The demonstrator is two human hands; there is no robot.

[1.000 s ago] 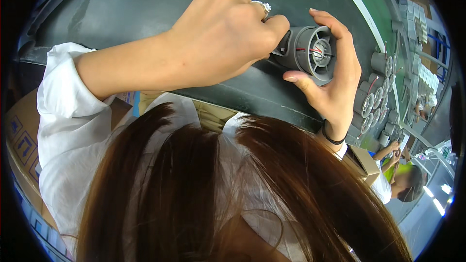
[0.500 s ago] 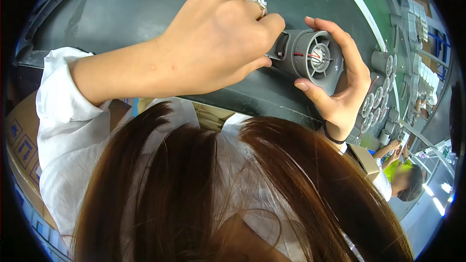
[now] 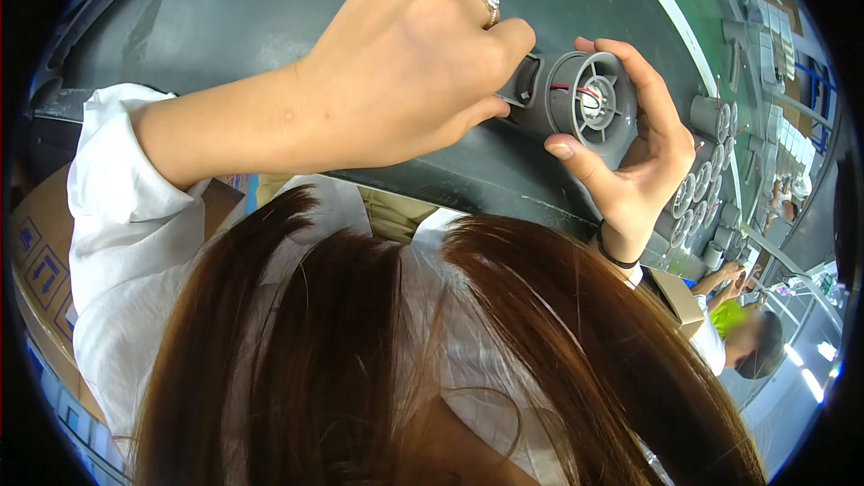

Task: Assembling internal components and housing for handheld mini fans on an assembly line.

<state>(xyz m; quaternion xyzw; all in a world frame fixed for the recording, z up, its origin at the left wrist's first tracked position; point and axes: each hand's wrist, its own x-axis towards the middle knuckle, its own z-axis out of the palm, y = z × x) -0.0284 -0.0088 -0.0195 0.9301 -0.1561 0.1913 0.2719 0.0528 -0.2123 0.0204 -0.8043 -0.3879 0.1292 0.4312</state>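
A grey round fan housing [image 3: 563, 81] is held over the dark tabletop, its open ring tilted toward me. Inside the ring are spokes around a pale hub, with thin red and dark wires running to it. My right hand [image 3: 655, 157] curves around the ring end, thumb below and fingers above. At the narrower end, beside a cut-out in the side, my left hand [image 3: 423, 72] is closed in a fist-like grip. Its fingertips and whatever lies under them are mostly hidden.
Several similar grey housings [image 3: 706, 182] with wires stand to the right on the dark table [image 3: 243, 13]. A cardboard box [image 3: 675, 299] is beyond my right forearm, and another carton [image 3: 43, 261] at left. A co-worker [image 3: 754, 342] sits at far right.
Both hands and the fan housing have shifted slightly to the right. The grip of each hand looks much the same.
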